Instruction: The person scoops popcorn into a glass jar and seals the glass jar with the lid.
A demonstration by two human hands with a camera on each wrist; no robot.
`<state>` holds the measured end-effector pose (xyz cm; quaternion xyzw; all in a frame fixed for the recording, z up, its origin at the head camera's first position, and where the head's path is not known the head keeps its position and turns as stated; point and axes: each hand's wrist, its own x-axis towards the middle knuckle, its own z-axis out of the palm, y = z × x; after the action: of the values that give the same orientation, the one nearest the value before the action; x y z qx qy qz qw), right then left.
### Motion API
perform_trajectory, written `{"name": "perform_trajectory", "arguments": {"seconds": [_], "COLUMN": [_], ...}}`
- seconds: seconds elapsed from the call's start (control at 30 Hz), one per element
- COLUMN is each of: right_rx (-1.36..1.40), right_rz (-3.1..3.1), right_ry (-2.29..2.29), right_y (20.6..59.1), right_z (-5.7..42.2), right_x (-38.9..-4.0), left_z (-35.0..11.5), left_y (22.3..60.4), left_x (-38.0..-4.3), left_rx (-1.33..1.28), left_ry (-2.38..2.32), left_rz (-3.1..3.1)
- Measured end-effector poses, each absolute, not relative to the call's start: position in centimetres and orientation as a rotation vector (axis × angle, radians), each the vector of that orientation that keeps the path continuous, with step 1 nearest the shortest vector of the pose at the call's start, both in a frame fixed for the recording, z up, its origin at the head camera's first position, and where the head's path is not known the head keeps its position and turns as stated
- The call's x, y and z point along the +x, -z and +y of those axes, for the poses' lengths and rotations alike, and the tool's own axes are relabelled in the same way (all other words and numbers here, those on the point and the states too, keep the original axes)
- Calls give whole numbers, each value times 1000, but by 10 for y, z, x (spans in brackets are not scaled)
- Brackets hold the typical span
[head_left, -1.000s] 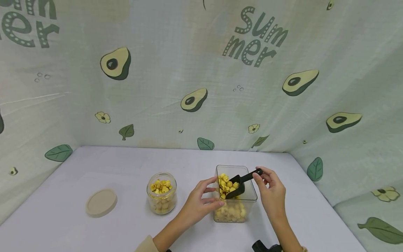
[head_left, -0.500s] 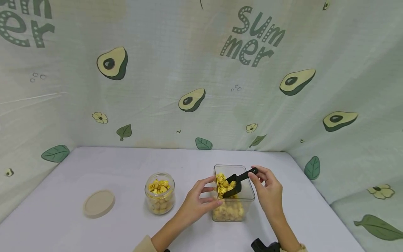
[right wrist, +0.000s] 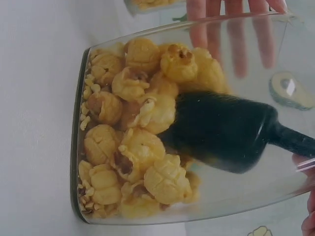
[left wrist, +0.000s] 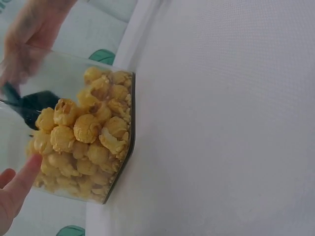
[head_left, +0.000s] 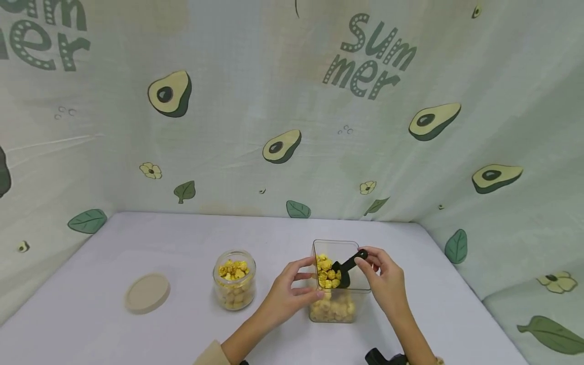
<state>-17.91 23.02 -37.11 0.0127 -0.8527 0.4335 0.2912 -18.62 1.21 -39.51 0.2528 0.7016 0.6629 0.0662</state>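
A clear square plastic container (head_left: 337,247), partly filled with yellow popcorn (right wrist: 140,147), stands upright on the table. My left hand (head_left: 289,294) lies against its left side, and the right wrist view shows straight fingers through the wall. One fingertip (left wrist: 34,162) touches the outside in the left wrist view. By the end of its handle, my right hand (head_left: 387,281) pinches a black scoop (head_left: 350,262). The blade of the scoop (right wrist: 221,130) is inside the container, its front edge among the popcorn. Popcorn hides part of that edge.
Left of the container stands a round glass jar (head_left: 234,291) without a lid, holding popcorn. A flat beige round lid (head_left: 147,294) lies further left on the white table (head_left: 191,334). A printed cloth (head_left: 219,101) hangs behind and at the sides.
My right hand has moved a little left and down, and the scoop has gone deeper into the popcorn with its handle steeper. My left hand stays against the container.
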Motion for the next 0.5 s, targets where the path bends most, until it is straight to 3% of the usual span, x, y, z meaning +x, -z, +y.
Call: {"name": "perform_trajectory", "arguments": {"seconds": [0.5], "right_rx": [-78], "right_rz": [-2163], "right_ry": [-1549], "right_y": [368], "right_z": [229], "right_x": [-180], "left_z": [13], "left_y": [394], "left_x": [-185], "left_rx": [747], "left_ry": [-1999], "left_rz": [2104]}}
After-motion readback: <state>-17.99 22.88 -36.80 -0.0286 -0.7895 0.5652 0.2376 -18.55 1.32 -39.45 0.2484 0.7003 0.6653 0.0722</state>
